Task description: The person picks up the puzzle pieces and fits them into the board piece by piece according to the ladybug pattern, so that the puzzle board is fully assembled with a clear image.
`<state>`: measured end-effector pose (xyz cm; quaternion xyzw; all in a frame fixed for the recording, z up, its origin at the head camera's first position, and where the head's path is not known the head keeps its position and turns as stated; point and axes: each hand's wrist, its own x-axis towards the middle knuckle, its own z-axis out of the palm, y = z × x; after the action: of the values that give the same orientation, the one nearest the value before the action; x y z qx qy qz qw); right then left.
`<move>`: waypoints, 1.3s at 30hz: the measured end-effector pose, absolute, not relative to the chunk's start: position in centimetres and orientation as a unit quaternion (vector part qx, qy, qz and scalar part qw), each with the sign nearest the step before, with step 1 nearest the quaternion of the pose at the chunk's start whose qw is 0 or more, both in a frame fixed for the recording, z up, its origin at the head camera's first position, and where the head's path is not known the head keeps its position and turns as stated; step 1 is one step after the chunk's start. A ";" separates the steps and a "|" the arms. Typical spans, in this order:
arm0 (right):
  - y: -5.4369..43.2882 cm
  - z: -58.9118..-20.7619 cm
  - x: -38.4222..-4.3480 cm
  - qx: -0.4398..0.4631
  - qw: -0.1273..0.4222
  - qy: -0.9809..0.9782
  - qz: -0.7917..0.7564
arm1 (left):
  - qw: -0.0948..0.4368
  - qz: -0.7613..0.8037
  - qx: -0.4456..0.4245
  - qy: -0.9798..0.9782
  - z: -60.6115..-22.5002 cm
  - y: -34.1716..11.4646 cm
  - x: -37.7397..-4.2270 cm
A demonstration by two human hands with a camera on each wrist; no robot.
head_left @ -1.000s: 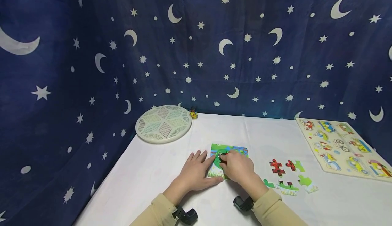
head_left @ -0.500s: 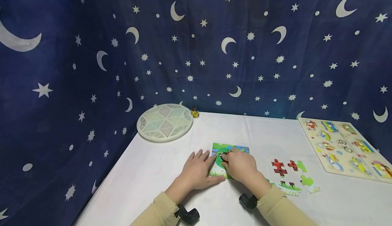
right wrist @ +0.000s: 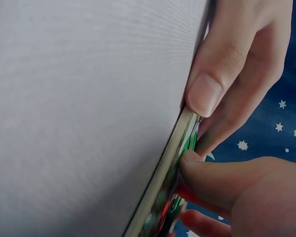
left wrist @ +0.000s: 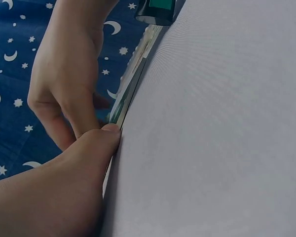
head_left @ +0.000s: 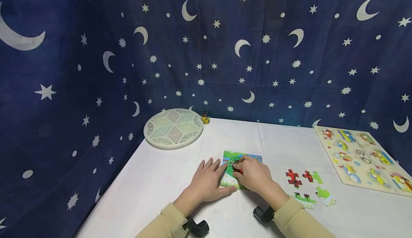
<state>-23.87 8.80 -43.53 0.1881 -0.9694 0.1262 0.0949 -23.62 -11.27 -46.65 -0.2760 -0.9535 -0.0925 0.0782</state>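
Observation:
A small square jigsaw puzzle board [head_left: 230, 181] with a green, blue and flowered picture lies on the white table in the head view. My left hand [head_left: 207, 180] lies at its left side, fingers spread; the thumb touches the front edge and the index fingertip meets the left edge. Over the board's middle, my right hand [head_left: 254, 173] pinches a red and black puzzle piece [head_left: 236, 163] between thumb and fingers. Most of that piece is hidden by the hand. In the right wrist view, the right thumb [right wrist: 207, 175] bends over the board's face, with red showing beneath it.
Several loose pieces lie right of the board, among them a red piece [head_left: 293, 178] and a green one [head_left: 323, 192]. A wooden picture board [head_left: 357, 163] lies at the far right. At the back left stand a round patterned board [head_left: 173, 129] and a small yellow figure [head_left: 205, 118].
My right hand has stayed over the board, with its fingers shifting slightly and a bit more of the red and black piece showing. A small green loose piece has become hidden by the right forearm.

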 end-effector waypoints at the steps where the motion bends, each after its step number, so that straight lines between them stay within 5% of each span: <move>1: 8.8 -43.5 -23.9 0.189 0.098 -0.969 0.126 | 0.080 -0.092 -0.277 -0.953 -46.6 -11.3 -23.6; 39: 9.7 -43.8 -25.1 0.176 0.052 -0.967 0.174 | 0.106 -0.126 -0.297 -0.941 -47.1 -11.3 -23.7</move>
<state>-25.14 9.66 -43.84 0.1762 -0.9675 0.1737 0.0524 -23.71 -11.34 -47.06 -0.2970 -0.9406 -0.1262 0.1057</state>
